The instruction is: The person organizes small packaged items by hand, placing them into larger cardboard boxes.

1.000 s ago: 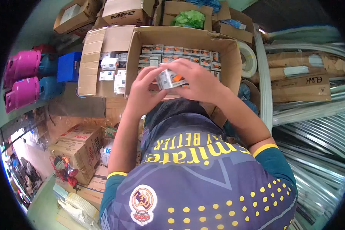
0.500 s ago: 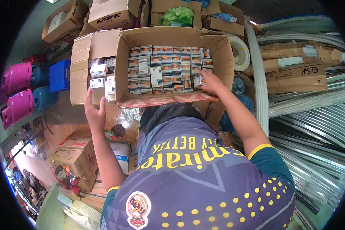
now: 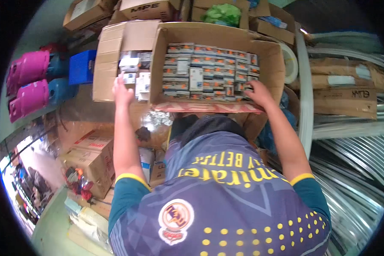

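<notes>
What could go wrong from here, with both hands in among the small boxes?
- Right hand is at the end of the packed rows; pushing in there could tilt or crush a neighbor.
- Upright white box seems to sit proud of the rows and might get knocked.
- Left hand is close to the uneven pile; a brush could topple it.
</notes>
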`<act>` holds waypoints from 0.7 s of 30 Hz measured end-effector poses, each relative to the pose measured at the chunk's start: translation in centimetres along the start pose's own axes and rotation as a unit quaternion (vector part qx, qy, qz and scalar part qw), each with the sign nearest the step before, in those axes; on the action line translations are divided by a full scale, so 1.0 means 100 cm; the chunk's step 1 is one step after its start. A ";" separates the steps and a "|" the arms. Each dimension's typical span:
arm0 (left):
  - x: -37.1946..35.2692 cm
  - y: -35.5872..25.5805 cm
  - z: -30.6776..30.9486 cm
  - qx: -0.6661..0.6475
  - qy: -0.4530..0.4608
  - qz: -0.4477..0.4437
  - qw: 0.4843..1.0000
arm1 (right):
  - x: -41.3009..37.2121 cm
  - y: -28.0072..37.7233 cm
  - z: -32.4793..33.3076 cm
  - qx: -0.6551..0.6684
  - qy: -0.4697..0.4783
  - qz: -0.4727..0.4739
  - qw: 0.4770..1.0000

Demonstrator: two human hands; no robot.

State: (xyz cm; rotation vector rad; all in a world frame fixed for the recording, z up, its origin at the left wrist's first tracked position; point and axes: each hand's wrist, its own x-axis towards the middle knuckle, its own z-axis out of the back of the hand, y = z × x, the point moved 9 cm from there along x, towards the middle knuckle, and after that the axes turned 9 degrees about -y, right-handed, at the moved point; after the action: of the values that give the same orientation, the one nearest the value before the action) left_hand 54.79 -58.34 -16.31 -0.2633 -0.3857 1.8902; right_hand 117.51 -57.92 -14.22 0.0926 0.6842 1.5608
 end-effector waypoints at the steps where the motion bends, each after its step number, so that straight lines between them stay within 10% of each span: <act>1: -0.001 -0.006 0.002 0.055 0.012 -0.006 0.998 | -0.007 0.010 0.013 0.041 -0.020 -0.017 0.999; 12: -0.001 -0.026 0.046 0.182 0.048 0.025 0.982 | -0.095 0.042 0.093 0.162 -0.147 -0.030 0.975; 16: -0.011 -0.017 0.107 -0.028 -0.027 0.109 0.993 | -0.103 0.065 0.102 0.154 -0.150 -0.022 0.976; 21: -0.042 -0.156 0.145 -0.485 0.044 0.022 0.873 | -0.092 0.135 0.092 0.295 -0.083 0.015 0.952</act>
State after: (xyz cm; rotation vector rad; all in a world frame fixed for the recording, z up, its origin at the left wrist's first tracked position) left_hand 64.45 -59.34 3.10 -1.0228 -1.2610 1.5717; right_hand 111.03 -62.49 2.72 0.6748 0.9992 1.3131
